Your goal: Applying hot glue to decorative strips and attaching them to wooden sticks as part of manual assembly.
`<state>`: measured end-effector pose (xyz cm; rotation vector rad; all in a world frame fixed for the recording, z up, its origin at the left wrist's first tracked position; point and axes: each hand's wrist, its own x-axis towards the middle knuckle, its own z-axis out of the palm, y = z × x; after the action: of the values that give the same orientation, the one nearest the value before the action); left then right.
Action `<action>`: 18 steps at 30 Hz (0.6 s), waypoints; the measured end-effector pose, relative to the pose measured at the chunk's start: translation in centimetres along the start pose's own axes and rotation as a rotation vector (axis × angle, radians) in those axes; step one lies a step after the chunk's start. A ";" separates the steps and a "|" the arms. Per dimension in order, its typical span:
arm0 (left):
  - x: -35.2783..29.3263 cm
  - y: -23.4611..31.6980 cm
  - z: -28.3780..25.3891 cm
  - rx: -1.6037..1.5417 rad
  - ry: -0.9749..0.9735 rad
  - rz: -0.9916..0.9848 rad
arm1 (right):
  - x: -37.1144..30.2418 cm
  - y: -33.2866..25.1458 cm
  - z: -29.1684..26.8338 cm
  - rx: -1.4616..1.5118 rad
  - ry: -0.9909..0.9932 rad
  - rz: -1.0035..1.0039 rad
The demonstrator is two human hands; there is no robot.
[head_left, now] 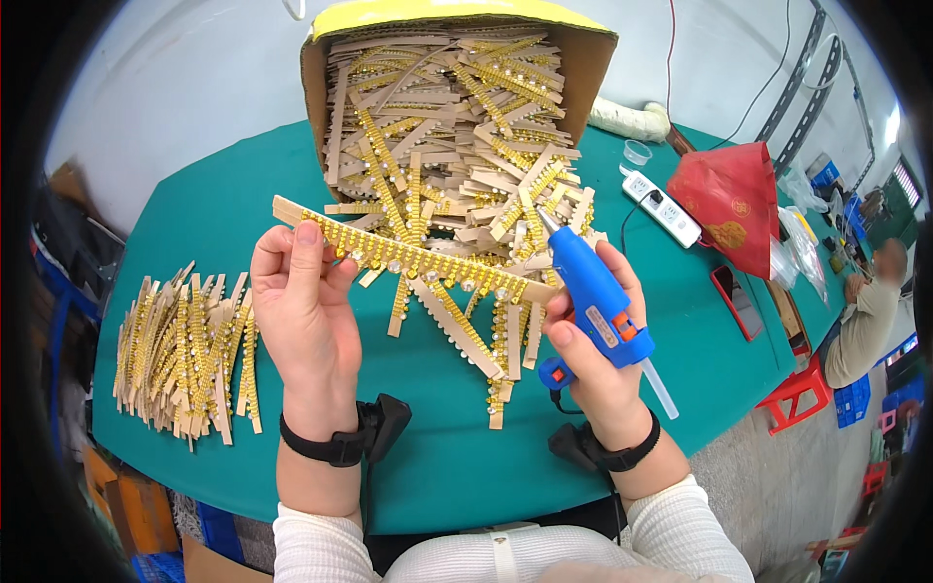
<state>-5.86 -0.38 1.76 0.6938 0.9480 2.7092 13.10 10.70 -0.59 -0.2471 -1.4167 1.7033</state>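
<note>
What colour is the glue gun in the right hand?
The glue gun is mainly blue, shown in the head view.

Glue gun [593,291] is partly hidden; co-worker's head [889,260] is blurred.

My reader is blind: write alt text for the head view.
A left hand and right hand hold a gold-beaded beige strip; the right also grips a blue plastic glue gun. Similar strips spill from a brown cardboard box onto a green table.
</note>
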 end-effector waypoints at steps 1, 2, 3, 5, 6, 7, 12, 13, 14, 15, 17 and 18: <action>0.0 -0.1 0.1 0.001 -0.005 -0.024 | 0.1 -0.2 0.1 -0.004 0.006 -0.002; -0.1 -0.1 0.2 0.002 -0.009 -0.047 | 0.2 -0.3 0.3 -0.033 0.058 -0.004; -0.1 -0.2 0.2 0.001 -0.014 -0.051 | 0.3 -0.3 0.3 -0.059 0.109 -0.006; -0.1 -0.3 0.4 -0.017 -0.013 -0.082 | 0.3 -0.1 0.0 -0.058 0.078 -0.032; -0.1 -0.3 0.4 -0.013 -0.015 -0.083 | 0.3 0.0 -0.1 -0.053 0.039 -0.055; -0.2 -0.3 0.4 -0.025 -0.005 -0.100 | 0.3 0.1 -0.1 -0.051 0.041 -0.054; 0.1 -0.6 -0.4 -0.068 -0.076 -0.156 | 0.3 -0.1 -0.3 -0.043 0.049 -0.064; 0.1 -0.9 0.0 -0.042 -0.007 -0.149 | 0.4 -0.2 -0.5 -0.042 0.051 -0.065; 0.0 -1.1 0.3 -0.016 0.062 -0.140 | 0.5 -0.2 -0.6 -0.054 0.065 -0.079; -0.3 -1.4 0.7 -0.016 0.061 -0.142 | 0.5 -0.3 -0.7 -0.067 0.080 -0.092; -1.0 -1.9 1.5 0.635 0.053 0.308 | 0.6 -0.5 -0.9 -0.080 0.081 -0.101; -1.4 -1.7 1.6 0.639 0.054 0.309 | 0.6 -0.5 -0.9 -0.082 0.067 -0.097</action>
<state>-3.82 1.41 1.26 0.9371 1.8978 2.6680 13.51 11.75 -0.21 -0.2742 -1.4276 1.5470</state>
